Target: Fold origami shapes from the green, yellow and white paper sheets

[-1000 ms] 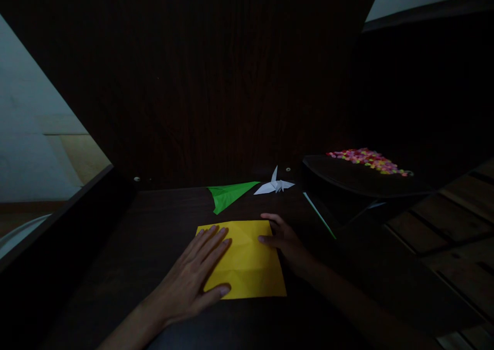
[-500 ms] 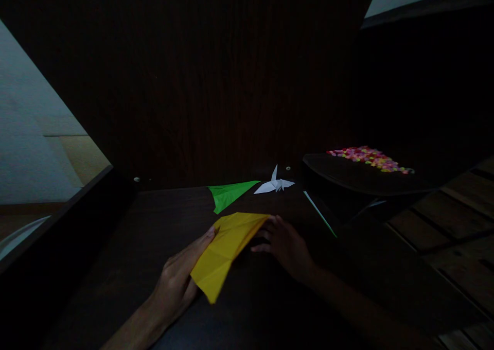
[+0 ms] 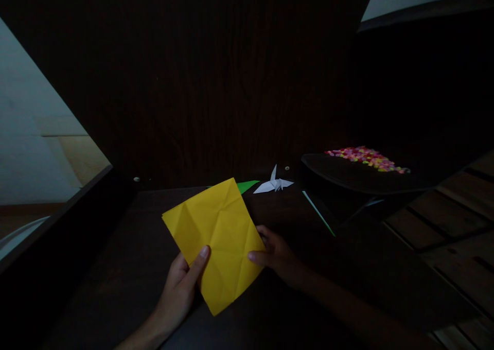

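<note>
A creased sheet of yellow origami paper (image 3: 219, 237) is held up between both hands, its broad face toward me. My left hand (image 3: 179, 288) grips the lower left edge, thumb on the front and fingers behind. At the right corner, my right hand (image 3: 280, 257) pinches the paper with its thumb in front; the fingers behind are partly hidden. Behind the sheet's top corner, a green folded paper (image 3: 247, 186) shows only in part. A white origami crane (image 3: 275, 185) lies just right of it on the dark surface.
A thin white and green strip (image 3: 318, 213) lies right of the crane. Many small pink, red and yellow pieces (image 3: 368, 159) cover part of a rounded dark shelf (image 3: 347, 180). A dark upright panel (image 3: 231, 82) stands behind, and a raised edge (image 3: 69, 211) runs along the left.
The yellow paper has gone from folded over and tilted to spread out facing me, and now covers most of the green paper. My right hand has taken hold of its right corner.
</note>
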Demonstrator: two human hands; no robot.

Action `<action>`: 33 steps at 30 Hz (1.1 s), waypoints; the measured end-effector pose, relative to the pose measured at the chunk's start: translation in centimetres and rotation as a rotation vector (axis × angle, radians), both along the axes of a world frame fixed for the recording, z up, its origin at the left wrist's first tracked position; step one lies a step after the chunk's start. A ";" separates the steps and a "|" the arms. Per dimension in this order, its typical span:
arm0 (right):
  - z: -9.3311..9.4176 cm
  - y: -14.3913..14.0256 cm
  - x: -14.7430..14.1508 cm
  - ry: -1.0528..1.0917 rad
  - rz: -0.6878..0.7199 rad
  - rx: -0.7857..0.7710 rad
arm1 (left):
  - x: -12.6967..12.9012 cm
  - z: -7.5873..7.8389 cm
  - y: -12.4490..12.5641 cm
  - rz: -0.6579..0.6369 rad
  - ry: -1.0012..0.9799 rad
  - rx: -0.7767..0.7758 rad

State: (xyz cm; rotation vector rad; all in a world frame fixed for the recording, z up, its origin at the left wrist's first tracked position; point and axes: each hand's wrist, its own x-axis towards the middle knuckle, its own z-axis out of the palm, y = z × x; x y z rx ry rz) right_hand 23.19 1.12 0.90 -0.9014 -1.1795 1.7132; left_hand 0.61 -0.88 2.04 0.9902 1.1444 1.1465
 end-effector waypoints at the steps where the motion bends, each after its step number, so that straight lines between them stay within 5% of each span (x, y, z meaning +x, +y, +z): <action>1: 0.0 0.1 0.1 -0.012 -0.014 -0.001 | 0.0 0.1 0.0 0.003 0.016 -0.002; 8: -0.3 1.3 1.7 -0.200 -0.063 0.073 | -1.5 0.8 1.3 0.126 0.036 0.019; 18: -1.7 3.1 2.0 -0.114 -0.524 0.026 | -2.3 0.5 2.8 0.121 0.307 0.250; 26: -2.0 2.1 1.4 -0.045 -0.302 -0.053 | -1.9 -0.5 2.5 0.206 0.284 0.234; 33: -2.2 2.6 2.2 -0.104 -0.354 0.031 | -2.3 0.1 2.8 0.071 0.080 0.023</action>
